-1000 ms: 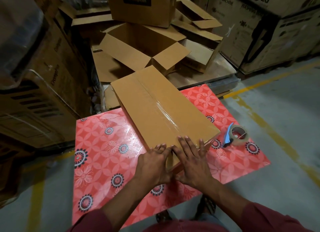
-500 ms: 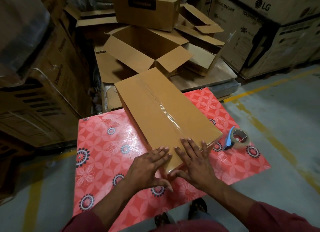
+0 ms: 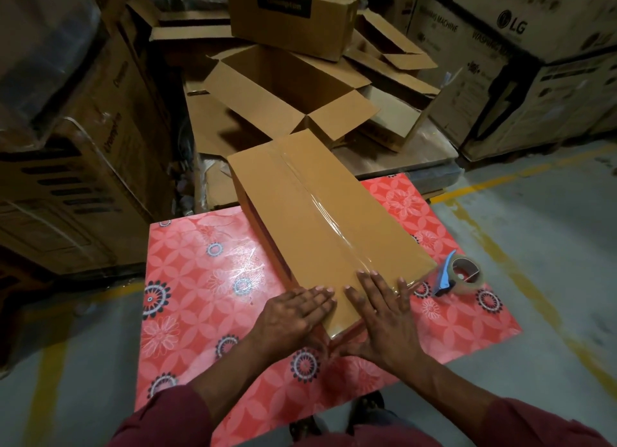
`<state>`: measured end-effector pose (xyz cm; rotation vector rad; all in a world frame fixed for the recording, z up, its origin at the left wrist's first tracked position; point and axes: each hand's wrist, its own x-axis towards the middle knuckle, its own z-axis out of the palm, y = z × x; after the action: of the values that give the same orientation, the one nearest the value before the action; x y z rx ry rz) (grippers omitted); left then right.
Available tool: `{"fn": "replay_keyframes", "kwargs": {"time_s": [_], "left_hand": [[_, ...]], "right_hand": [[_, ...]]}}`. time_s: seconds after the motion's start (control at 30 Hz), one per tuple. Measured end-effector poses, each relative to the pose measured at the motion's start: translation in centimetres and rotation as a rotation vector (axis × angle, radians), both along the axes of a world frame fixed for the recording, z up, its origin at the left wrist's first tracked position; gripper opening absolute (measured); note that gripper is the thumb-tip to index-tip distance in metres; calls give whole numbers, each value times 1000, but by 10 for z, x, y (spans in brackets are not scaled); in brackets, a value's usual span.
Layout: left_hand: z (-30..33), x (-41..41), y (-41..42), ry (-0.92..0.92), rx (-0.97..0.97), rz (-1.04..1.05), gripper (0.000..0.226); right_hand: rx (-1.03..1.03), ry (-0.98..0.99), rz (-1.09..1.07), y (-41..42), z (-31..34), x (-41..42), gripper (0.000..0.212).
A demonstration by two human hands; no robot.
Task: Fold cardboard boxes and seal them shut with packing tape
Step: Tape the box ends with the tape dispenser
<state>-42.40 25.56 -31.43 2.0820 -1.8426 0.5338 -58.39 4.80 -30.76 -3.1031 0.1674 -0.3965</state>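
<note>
A long closed cardboard box (image 3: 320, 212) lies slantwise on the red flowered table (image 3: 207, 296), with a strip of clear tape running down its top seam. My left hand (image 3: 293, 316) lies flat with straight fingers on the box's near left corner. My right hand (image 3: 380, 313) presses flat on the near end of the tape, its thumb down the box's end face. A roll of packing tape with a blue cutter (image 3: 462, 276) sits on the table just right of the box.
Behind the table, several open and flattened cardboard boxes (image 3: 287, 92) are piled on a low platform. Large appliance cartons (image 3: 521, 62) stand at the back right, more cartons (image 3: 83, 166) at the left. Grey floor with yellow lines surrounds the table.
My left hand has slid from the box's near end up onto its top left corner. My right hand stays flat on the tape end. The view has shifted slightly.
</note>
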Motion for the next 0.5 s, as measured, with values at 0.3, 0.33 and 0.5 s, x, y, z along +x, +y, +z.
{"fn": "replay_keyframes", "kwargs": {"time_s": [0.3,0.33,0.5], "left_hand": [[-6,12,2,-40,-74,-85,58],[-4,12,2,-24,-67,-87,64],[-9,10,0,-17,-75,-102,56]], "right_hand": [[-17,-55,11,2,-9,2,107],[-9,-60,17,0,-9,1,107],[11,-72,39,-1,-10,0,99]]}}
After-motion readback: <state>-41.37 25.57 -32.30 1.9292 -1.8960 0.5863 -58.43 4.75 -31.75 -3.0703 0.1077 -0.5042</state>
